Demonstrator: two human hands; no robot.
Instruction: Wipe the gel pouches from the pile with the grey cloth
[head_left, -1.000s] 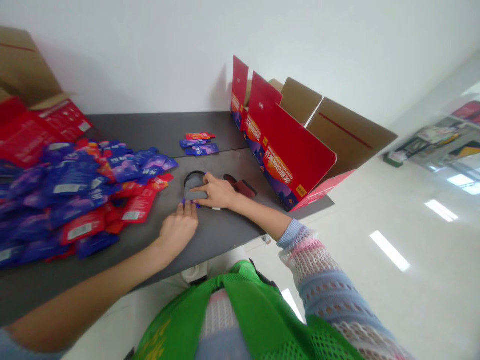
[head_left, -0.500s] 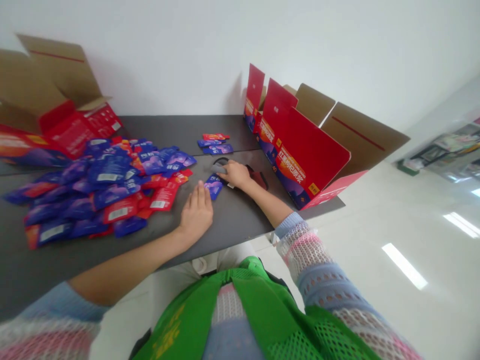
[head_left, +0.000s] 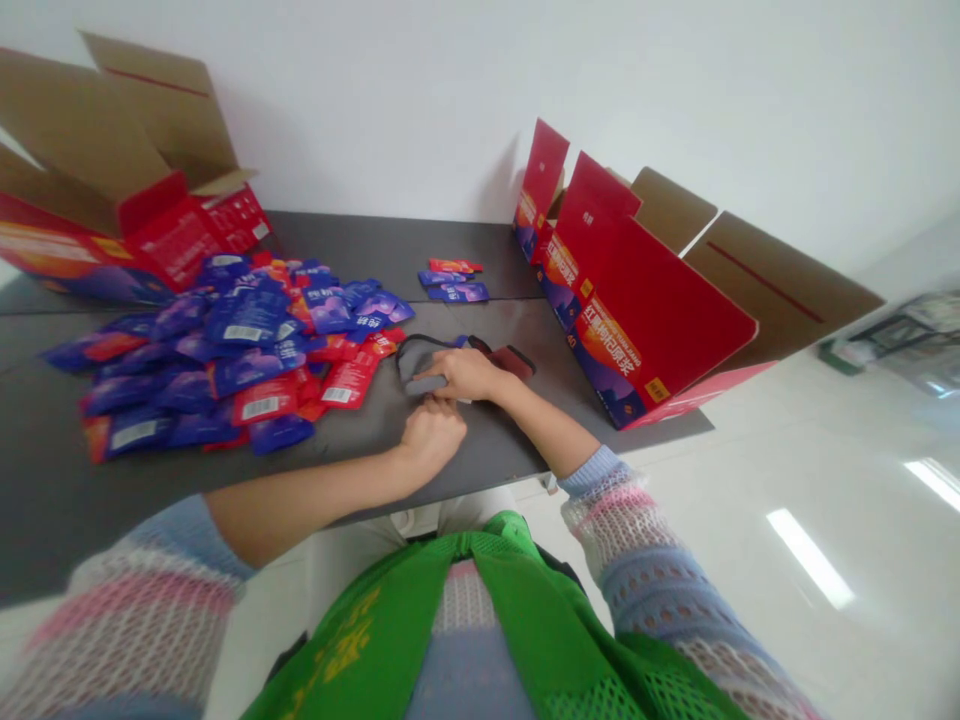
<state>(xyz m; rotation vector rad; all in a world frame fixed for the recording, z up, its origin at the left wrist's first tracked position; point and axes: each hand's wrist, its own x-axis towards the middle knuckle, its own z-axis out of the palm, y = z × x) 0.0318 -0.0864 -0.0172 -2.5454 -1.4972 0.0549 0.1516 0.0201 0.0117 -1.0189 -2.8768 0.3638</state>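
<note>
Sachet trio (head_left: 454,279): one red, two blue; lined up near the wall (head_left: 375,120); judged the portion done (unconfirmed);
Sachet pile (head_left: 247,330): judged the portion left, so work looks early; too overlapped to count;
Grey device (head_left: 425,384): one; on the table (head_left: 495,450), between pile and right cartons (head_left: 652,310), partly covered;
Right hand (head_left: 465,375): fingers over the grey device; gripping or merely resting, cannot tell;
Left hand (head_left: 435,435): fingers curled narrow beside the device; contents, if any, hidden;
Blue patch (head_left: 460,341): one, just beyond the right hand; too small to identify;
Cartons: one open at left (head_left: 75,250); apparently three at right.
</note>
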